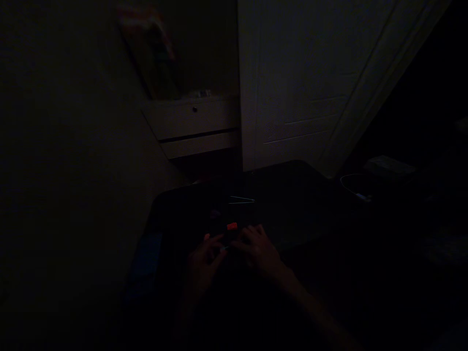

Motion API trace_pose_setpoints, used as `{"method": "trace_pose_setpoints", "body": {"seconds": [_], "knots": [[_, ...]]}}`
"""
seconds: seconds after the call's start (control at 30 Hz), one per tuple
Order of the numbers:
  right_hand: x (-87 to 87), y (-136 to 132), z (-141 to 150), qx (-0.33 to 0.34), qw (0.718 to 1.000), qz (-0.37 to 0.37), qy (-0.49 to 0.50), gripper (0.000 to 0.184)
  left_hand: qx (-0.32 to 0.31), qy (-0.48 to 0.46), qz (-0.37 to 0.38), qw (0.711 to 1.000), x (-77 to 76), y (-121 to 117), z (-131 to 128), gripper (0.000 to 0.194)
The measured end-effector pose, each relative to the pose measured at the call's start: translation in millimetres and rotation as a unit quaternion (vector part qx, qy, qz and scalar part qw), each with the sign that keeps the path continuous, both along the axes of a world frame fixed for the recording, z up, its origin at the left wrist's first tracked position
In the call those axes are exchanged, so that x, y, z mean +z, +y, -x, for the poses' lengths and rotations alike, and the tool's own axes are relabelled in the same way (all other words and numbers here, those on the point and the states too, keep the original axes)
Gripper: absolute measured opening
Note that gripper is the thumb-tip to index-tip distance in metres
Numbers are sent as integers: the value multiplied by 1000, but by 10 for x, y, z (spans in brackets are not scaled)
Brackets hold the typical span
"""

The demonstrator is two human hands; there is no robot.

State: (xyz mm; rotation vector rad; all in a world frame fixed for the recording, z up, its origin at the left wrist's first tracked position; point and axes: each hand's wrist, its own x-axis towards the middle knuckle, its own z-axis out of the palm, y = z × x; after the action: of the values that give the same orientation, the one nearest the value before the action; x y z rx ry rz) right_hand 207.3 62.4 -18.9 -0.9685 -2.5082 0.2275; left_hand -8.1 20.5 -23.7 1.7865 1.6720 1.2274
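The scene is very dark. My left hand and my right hand meet over a dark table, fingers curled toward each other. Between the fingertips a small pale item shows, too dim to name. A small orange object lies just beyond the hands. Thin metal tweezers rest farther back on the table.
A blue object lies at the table's left edge. A white cable and a pale flat item sit to the right. Behind stand a white door and a drawer unit under a mirror.
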Motion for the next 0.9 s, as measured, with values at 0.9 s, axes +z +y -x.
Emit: {"method": "trace_pose_setpoints", "body": {"seconds": [0.9], "knots": [[-115,7,-45,-17,996,-22,79,56,11,-36,9,999,-3,-17,74,14]]}}
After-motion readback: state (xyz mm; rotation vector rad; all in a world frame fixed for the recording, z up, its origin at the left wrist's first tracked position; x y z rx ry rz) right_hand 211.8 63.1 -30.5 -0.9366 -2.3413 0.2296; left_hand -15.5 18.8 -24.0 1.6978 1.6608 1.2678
